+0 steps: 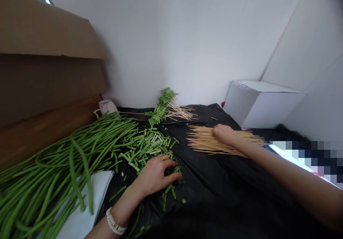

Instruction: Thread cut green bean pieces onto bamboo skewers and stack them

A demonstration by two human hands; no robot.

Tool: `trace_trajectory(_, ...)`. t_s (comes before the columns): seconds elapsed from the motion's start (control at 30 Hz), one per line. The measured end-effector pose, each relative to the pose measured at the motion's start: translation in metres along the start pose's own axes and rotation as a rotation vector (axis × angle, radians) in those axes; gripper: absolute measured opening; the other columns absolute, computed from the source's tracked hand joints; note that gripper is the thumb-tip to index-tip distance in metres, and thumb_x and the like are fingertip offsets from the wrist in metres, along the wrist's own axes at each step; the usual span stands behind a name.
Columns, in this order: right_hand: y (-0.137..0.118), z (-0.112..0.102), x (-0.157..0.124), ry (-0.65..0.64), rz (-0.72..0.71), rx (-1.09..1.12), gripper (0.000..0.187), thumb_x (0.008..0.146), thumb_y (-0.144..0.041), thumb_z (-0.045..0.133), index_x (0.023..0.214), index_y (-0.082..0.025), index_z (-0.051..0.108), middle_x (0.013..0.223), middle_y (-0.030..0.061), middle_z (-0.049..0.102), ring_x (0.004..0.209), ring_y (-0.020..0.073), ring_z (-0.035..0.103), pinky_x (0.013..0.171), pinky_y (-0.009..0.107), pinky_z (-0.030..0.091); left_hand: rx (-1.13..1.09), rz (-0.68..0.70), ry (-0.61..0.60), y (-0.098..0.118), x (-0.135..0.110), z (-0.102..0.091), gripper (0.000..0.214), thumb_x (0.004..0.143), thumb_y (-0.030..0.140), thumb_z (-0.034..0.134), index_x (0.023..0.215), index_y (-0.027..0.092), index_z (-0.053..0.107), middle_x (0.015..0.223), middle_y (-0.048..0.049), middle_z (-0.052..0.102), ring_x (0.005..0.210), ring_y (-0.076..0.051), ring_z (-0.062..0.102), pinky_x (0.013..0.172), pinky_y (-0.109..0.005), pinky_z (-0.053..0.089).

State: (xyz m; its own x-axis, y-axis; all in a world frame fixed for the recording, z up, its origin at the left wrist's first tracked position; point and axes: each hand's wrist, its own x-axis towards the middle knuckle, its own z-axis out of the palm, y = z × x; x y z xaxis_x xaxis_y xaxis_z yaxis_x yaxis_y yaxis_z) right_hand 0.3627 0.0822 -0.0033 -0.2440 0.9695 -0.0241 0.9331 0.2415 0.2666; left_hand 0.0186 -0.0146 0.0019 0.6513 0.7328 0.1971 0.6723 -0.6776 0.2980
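My left hand (157,174) rests over the right edge of a heap of cut green bean pieces (150,140), its thumb and fingers apart. Nothing is visibly gripped in it. On the right, my right hand (224,133) is on a bundle of thin wooden skewers (203,140), fingers curled down into them; the fingertips are mostly hidden. Farther back lie several finished skewers threaded with green pieces (162,106), their bare stick ends (182,112) pointing right. A large pile of long, whole green beans (80,149) spreads across the left side.
Black plastic sheeting (203,185) covers the table. A white folded sheet (100,189) lies partly under the long beans. A mug (107,106) stands by a brown cardboard box (48,28) at left. A white box (257,103) sits at back right, near a bright screen (291,160).
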Motion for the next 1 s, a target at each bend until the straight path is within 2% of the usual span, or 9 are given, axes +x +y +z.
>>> trace_trajectory(0.2, -0.001, 0.007, 0.003, 0.041, -0.075, -0.057, 0.025, 0.080, -0.009, 0.047, 0.092, -0.011, 0.069, 0.095, 0.0183, 0.069, 0.091, 0.0254, 0.064, 0.080, 0.034, 0.047, 0.006, -0.005, 0.002, -0.001, 0.000, 0.001, 0.043, 0.084, 0.057, 0.048, 0.098, 0.022, 0.068, 0.090, -0.0055, 0.064, 0.088, -0.021, 0.059, 0.077, -0.031, 0.044)
trace_trajectory(0.37, 0.000, 0.008, 0.000, 0.064, -0.077, -0.068, 0.024, 0.082, -0.012, 0.047, 0.091, -0.011, 0.068, 0.095, 0.0187, 0.069, 0.091, 0.0251, 0.063, 0.079, 0.033, 0.046, 0.004, -0.010, -0.003, 0.000, 0.000, 0.001, 0.044, 0.084, 0.058, 0.048, 0.098, 0.022, 0.068, 0.090, -0.0055, 0.064, 0.089, -0.021, 0.059, 0.078, -0.031, 0.044)
trace_trajectory(0.67, 0.001, 0.006, -0.009, 0.099, -0.034, -0.043, 0.025, 0.085, -0.014, 0.042, 0.100, -0.015, 0.062, 0.099, 0.0154, 0.067, 0.091, 0.0211, 0.062, 0.081, 0.030, 0.042, 0.013, -0.007, -0.009, 0.000, -0.001, 0.001, 0.045, 0.085, 0.059, 0.046, 0.099, 0.022, 0.068, 0.088, -0.0053, 0.064, 0.088, -0.021, 0.059, 0.078, -0.031, 0.043)
trace_trajectory(1.0, 0.003, 0.007, -0.016, 0.123, -0.085, 0.025, 0.026, 0.086, -0.010, 0.038, 0.104, -0.017, 0.057, 0.106, 0.0126, 0.062, 0.093, 0.0205, 0.058, 0.083, 0.030, 0.040, 0.009, -0.008, -0.011, -0.001, -0.001, 0.002, 0.040, 0.084, 0.055, 0.050, 0.099, 0.022, 0.067, 0.090, -0.0051, 0.064, 0.090, -0.022, 0.059, 0.078, -0.032, 0.044)
